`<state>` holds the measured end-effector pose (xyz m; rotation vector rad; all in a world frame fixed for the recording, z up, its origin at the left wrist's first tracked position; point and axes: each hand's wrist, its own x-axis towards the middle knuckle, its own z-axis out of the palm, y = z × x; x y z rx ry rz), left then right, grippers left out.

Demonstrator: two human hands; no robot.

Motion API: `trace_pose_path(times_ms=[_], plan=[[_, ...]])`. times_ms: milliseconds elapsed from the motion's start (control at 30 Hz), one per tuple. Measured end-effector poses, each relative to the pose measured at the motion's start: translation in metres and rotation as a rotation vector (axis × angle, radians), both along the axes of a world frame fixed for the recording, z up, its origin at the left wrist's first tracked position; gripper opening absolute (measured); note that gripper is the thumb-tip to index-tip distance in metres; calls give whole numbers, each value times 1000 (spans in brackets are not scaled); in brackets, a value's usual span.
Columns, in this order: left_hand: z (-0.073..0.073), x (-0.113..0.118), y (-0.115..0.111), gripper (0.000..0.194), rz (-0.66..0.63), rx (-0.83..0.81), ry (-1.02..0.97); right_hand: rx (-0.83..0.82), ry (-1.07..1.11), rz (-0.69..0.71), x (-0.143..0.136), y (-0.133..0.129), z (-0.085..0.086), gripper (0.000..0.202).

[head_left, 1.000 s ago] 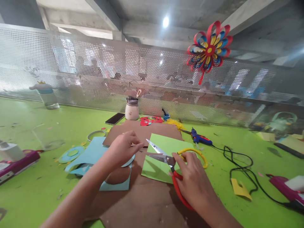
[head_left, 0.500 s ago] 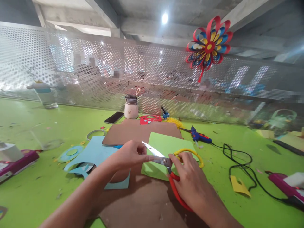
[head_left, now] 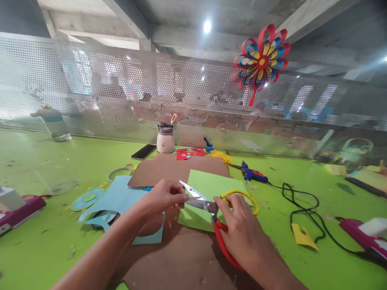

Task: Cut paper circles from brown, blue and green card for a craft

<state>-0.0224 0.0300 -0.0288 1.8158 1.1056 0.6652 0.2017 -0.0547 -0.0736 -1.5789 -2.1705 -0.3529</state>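
My right hand (head_left: 242,225) grips the scissors (head_left: 211,206), which have one yellow and one red handle; their blades are spread and point left. Fingers and thumb of my left hand (head_left: 166,196) are pinched beside the lower blade, on a thin, small piece that lies between the blades and is too small to name. Beneath the scissors is a light green paper sheet (head_left: 217,183), resting on brown cardboard (head_left: 181,257). A cut light blue paper (head_left: 123,189) lies under and beyond my left forearm.
Behind the cardboard are a phone (head_left: 144,152), a white bottle (head_left: 165,140) and red paper (head_left: 190,153). A blue glue gun (head_left: 254,174) with its black cord lies right. Purple power strips (head_left: 22,207) flank both sides. A paper flower (head_left: 262,62) hangs above.
My left fingertips have shifted slightly back from the blades, and the thin piece between them shows more. The camera view has moved a little. My right hand still holds the scissors with blades apart.
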Motion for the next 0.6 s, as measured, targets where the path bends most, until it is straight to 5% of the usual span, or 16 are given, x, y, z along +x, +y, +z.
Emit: trace_pose_path(times_ms=[433,600], plan=[[2,4,-1,23,101,185,30,-51,30,-21,0,2,2,48],[14,-10,2,25,251,276,-9,-92,81,-21,4,6,-1,45]])
